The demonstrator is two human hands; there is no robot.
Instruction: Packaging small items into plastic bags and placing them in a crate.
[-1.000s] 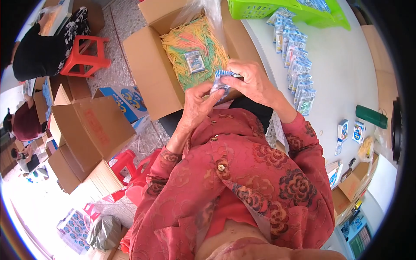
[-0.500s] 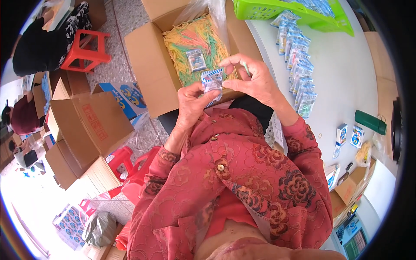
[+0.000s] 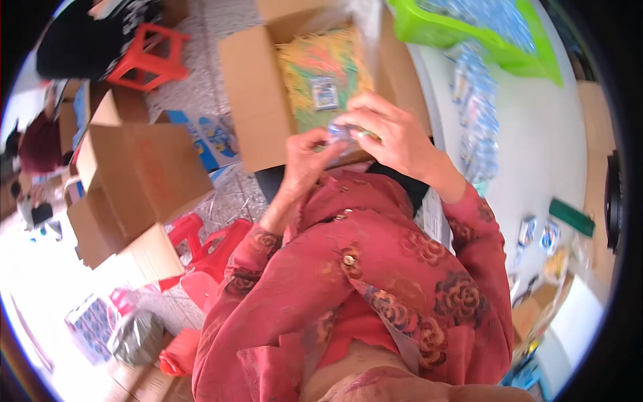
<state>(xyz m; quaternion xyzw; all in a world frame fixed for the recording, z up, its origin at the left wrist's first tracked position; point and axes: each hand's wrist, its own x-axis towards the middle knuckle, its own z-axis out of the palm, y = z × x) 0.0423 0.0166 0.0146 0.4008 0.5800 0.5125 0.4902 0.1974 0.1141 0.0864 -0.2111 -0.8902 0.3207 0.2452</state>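
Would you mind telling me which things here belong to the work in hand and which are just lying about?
In use:
- small clear packet, held between left hand and right hand
- open cardboard box of yellow-green packs, just beyond the hands

Lying about:
- green basket
- row of packets on the white table
- red stool
- empty boxes on the floor

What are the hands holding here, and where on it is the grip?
A small clear-and-blue packet, pinched between the left hand and the right hand at its two ends, above the open cardboard box. Blur hides the exact finger placement.
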